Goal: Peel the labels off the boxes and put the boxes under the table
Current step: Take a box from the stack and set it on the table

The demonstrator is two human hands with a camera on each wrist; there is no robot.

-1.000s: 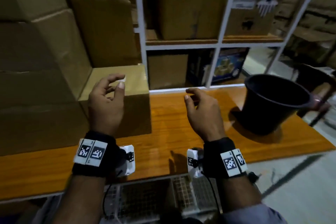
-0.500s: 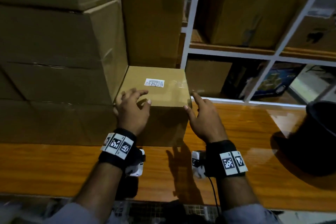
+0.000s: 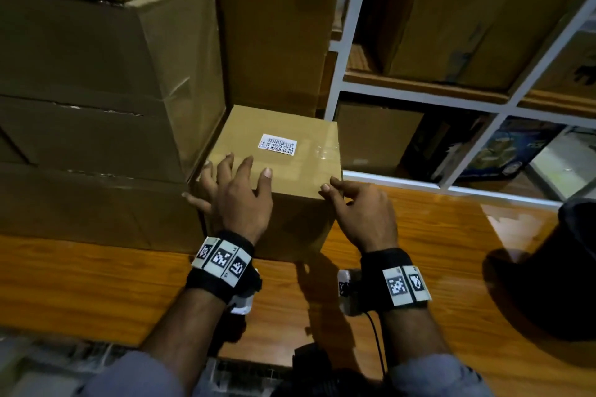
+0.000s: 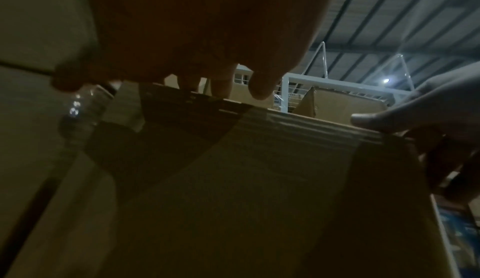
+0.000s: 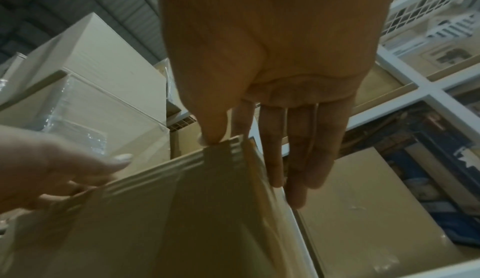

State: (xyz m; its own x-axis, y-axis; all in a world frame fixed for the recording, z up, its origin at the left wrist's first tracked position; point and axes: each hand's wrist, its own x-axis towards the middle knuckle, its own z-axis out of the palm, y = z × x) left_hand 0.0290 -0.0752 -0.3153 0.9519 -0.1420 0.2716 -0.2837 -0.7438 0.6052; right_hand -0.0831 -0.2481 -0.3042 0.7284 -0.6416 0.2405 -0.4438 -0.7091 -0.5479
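Two hands on small box [image 3: 283,151] on bench [image 3: 96,284] — left hand [image 3: 240,200] spread flat atop, right hand [image 3: 364,213] touching its right corner, fingers loose. Label [image 3: 278,144] still on box top — next: pick label edge, peel.

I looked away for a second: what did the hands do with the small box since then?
Both hands came down from the air: the left hand now rests on the small box, the right hand touches its near right corner. The label remains stuck on.
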